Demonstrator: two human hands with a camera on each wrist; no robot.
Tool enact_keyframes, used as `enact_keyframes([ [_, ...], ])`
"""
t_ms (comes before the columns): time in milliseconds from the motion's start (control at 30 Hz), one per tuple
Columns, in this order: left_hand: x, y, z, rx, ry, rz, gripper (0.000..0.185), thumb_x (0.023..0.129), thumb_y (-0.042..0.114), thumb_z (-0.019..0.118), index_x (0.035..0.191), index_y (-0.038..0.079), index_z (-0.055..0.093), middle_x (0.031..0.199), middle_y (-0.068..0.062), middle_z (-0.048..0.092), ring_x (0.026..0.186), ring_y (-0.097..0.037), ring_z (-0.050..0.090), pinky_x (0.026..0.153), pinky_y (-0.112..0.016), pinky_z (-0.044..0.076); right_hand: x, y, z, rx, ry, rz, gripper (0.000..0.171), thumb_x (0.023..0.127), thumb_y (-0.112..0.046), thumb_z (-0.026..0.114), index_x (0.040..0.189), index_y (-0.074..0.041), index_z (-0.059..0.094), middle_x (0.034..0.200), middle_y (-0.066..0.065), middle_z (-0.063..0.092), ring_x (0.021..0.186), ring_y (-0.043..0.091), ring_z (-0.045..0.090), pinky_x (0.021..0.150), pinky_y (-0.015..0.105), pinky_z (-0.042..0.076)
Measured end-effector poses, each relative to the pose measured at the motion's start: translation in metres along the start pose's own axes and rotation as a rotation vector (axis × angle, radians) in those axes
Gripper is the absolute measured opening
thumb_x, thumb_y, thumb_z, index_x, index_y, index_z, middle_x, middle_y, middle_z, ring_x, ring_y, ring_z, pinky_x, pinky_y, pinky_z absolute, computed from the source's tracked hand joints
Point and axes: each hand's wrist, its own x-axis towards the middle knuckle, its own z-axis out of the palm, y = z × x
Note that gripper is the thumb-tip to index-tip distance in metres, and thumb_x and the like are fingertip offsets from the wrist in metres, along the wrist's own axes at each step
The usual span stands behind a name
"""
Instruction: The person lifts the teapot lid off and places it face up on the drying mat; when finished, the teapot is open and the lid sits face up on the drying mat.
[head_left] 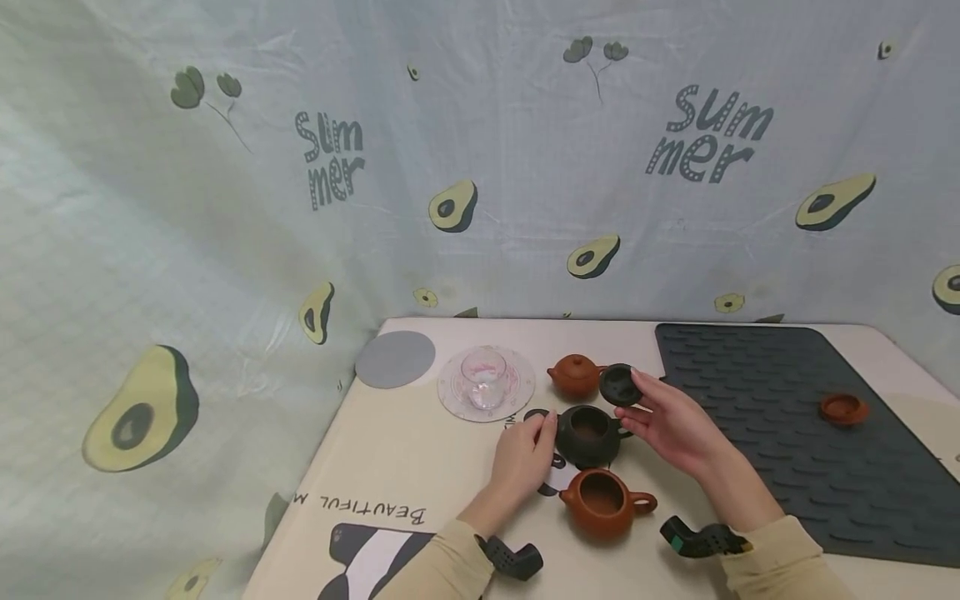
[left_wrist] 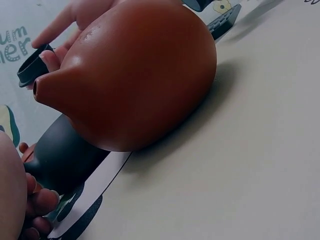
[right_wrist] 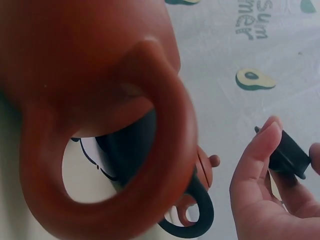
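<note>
Nearest me, open brown teapot (head_left: 602, 500) on the desk (head_left: 405, 475), not touched. Just behind it the dark teapot (head_left: 587, 433), mouth open and facing up; my left hand (head_left: 525, 458) rests against its left side, fingers relaxed. My right hand (head_left: 675, 425) pinches the dark lid (head_left: 619, 384) in its fingers, held up and tilted, just above and right of that open mouth. Lidded brown teapot (head_left: 573, 375) sits behind.

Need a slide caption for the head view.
Right hand holds dark lid above open dark teapot, steadied by left hand.
</note>
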Motion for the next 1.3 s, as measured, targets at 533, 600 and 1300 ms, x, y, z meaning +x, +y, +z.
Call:
enact_keyframes([
  [533,0.001,-0.002,0.004,-0.002,-0.021,-0.034,0.044,0.110,0.039,0.044,0.072,0.018,0.054,0.060,0.007,0.043,0.061,-0.011,0.043,0.056,-0.026,0.033,0.000,-0.004,-0.003,0.089,0.073,0.009,0.023,0.110,-0.035,0.048,0.127,-0.022,0.055,0.109,0.001,0.068,0.092,0.015,0.064,0.085,0.026,0.052],
  [600,0.001,-0.002,0.004,0.001,-0.013,-0.021,0.044,0.110,0.038,0.044,0.072,0.018,0.054,0.060,0.007,0.043,0.061,-0.011,0.044,0.057,-0.026,0.033,-0.001,-0.005,-0.004,0.126,0.064,0.015,0.022,0.110,-0.035,0.048,0.123,-0.024,0.061,0.108,0.002,0.066,0.091,0.014,0.062,0.085,0.025,0.051],
  [1300,0.004,0.001,0.002,0.037,-0.002,-0.019,0.043,0.109,0.038,0.045,0.072,0.018,0.053,0.062,0.005,0.044,0.066,-0.015,0.046,0.062,-0.029,0.037,-0.007,-0.016,-0.043,-0.351,0.446,-0.120,0.046,0.095,-0.029,0.076,0.123,-0.011,0.045,0.099,-0.001,0.046,0.078,0.014,0.045,0.072,0.028,0.041],
])
